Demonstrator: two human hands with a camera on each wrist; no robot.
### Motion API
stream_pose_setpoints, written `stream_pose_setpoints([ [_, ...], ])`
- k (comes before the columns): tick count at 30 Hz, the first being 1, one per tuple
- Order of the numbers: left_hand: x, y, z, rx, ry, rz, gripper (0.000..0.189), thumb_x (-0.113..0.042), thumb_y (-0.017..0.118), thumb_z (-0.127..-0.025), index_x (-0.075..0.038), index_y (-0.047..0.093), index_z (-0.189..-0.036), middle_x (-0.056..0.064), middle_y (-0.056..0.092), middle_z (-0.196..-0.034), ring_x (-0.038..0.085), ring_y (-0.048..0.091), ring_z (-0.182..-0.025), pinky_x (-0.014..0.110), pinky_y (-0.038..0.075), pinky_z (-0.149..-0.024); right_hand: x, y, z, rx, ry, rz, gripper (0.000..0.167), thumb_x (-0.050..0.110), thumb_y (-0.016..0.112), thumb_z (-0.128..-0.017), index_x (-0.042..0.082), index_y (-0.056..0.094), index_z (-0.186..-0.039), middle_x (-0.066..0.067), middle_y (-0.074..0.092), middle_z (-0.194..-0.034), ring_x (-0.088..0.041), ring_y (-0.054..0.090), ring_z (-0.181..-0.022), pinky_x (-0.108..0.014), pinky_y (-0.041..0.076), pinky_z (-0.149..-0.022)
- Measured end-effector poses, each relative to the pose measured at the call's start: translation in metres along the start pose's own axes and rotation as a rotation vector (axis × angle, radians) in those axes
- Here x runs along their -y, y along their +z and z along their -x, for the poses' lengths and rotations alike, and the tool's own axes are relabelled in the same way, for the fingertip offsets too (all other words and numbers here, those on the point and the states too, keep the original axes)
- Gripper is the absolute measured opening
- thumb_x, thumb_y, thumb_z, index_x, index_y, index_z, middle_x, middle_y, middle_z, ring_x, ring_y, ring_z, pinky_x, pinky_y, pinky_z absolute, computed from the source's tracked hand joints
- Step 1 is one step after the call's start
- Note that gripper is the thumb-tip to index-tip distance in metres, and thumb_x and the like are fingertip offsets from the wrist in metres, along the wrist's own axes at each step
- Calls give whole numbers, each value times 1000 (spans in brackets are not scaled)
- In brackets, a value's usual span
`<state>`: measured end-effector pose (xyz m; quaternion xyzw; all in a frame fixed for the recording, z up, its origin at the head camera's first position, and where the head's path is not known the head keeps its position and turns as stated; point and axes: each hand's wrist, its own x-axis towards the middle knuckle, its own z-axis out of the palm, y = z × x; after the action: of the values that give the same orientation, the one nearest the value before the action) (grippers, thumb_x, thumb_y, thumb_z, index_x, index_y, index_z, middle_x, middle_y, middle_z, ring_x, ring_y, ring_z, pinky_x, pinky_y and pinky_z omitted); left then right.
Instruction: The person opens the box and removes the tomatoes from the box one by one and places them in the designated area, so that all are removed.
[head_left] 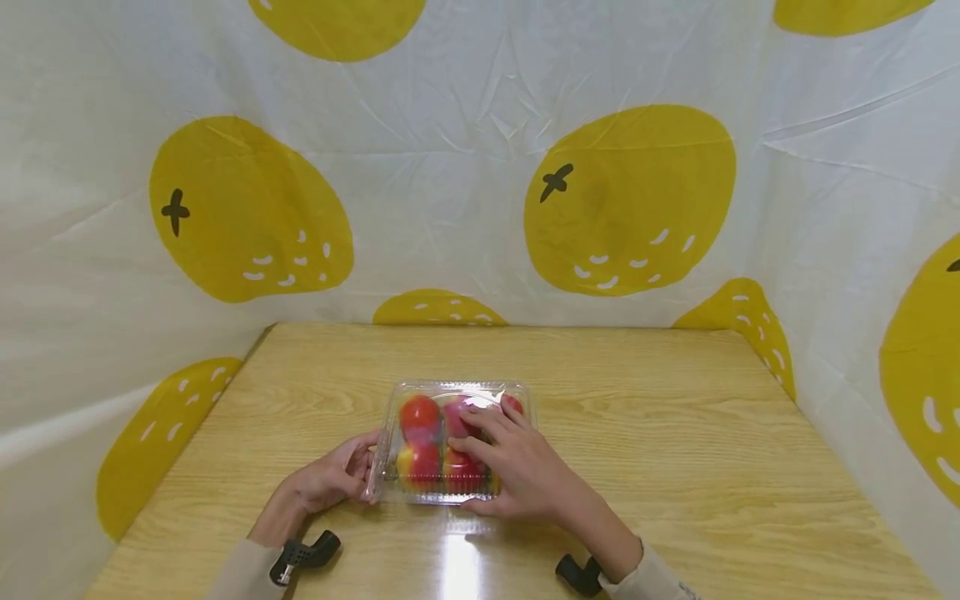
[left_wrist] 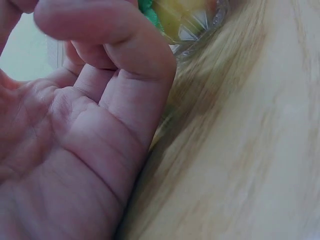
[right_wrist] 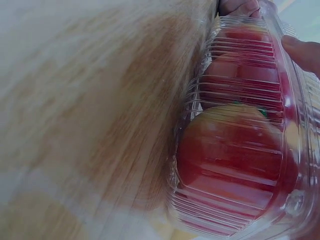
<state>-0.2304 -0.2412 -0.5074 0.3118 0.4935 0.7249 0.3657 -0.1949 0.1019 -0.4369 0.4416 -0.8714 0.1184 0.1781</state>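
A clear plastic clamshell container [head_left: 405,387] sits on the table, holding several round red and yellow fruits [head_left: 420,464]. Its lid lies over them. My left hand [head_left: 327,479] grips the container's left edge, with the thumb in front and the fingers curled. In the left wrist view, those curled fingers [left_wrist: 135,47] partly cover the container. My right hand [head_left: 525,467] rests across the lid's right part, its fingers spread over the top and its thumb at the near rim. From the right wrist, the ribbed side [right_wrist: 230,95] and a large red fruit [right_wrist: 227,155] show close up.
The wooden table [head_left: 675,417] extends around the container. White cloth [head_left: 442,192] with large yellow fruit prints hangs behind the table and along both sides. Black wrist mounts [head_left: 303,557] sit at both sleeves.
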Motion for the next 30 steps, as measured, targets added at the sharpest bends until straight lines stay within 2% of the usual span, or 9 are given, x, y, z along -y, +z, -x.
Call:
stream_pose_setpoints([
  [3,0,1,1,-20,-4,-28,78,17,57,-78,-5,40,-150,-7,68,-95,1,60,-75,18,54,-67,0,0,0,-2,0,8,69,64,80,-76,25,66,-132,-10,56,-150,-27,51,-143,-60,34,-121],
  [9,-3,0,0,-26,-21,-35,78,16,59,-79,-4,38,-151,-9,65,-91,0,59,-70,16,53,-65,-2,0,-1,-9,-5,16,69,64,79,-77,26,66,-133,-8,56,-150,-26,50,-143,-60,36,-121],
  [16,-3,0,3,-38,-48,34,68,11,59,-82,-9,43,-146,-9,65,-89,2,60,-73,20,52,-67,-2,1,0,-4,-2,-15,70,64,79,-78,25,66,-135,-9,56,-151,-27,49,-144,-62,36,-120],
  [22,-5,1,6,-29,-60,76,65,7,56,-85,-15,43,-145,-6,68,-90,6,68,-77,24,56,-72,-2,0,2,28,7,-42,68,62,75,-84,24,64,-139,-10,53,-155,-29,46,-148,-65,33,-120],
  [30,-7,1,8,-27,-80,135,65,2,38,-91,-15,36,-154,-6,67,-97,9,69,-81,24,59,-74,-1,-1,2,66,15,-46,70,66,66,-90,22,60,-145,-11,49,-159,-31,39,-153,-64,27,-124],
])
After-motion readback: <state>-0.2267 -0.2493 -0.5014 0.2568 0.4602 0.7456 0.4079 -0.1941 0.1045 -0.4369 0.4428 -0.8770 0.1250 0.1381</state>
